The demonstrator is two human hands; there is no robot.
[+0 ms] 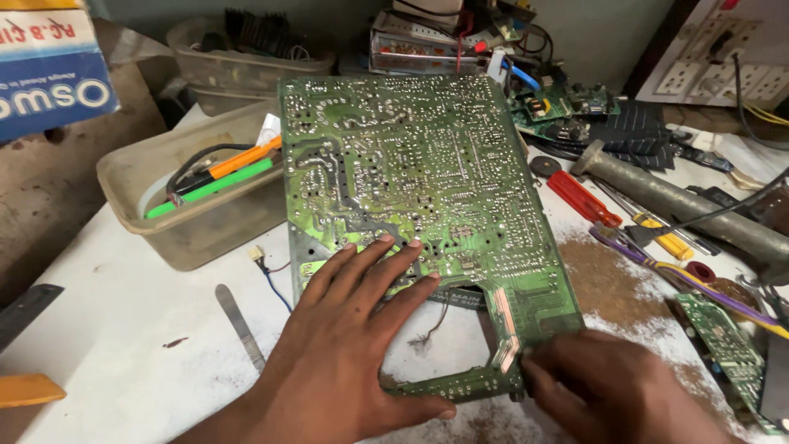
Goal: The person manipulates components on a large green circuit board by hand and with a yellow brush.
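Note:
A large green circuit board [411, 173] lies solder side up on the white workbench [123, 329], with a cut-out at its near edge. My left hand [353, 345] rests flat on the board's near left part, fingers spread. My right hand [608, 386] pinches the board's near right corner, thumb and fingers closed on its edge.
A clear plastic tub [189, 214] with orange and green tools stands left of the board. A metal blade [240, 325] lies near my left hand. Screwdrivers [583, 197], a grey cylinder [682, 201], a small green board [723, 345] and brown dust sit at right. More electronics clutter the back.

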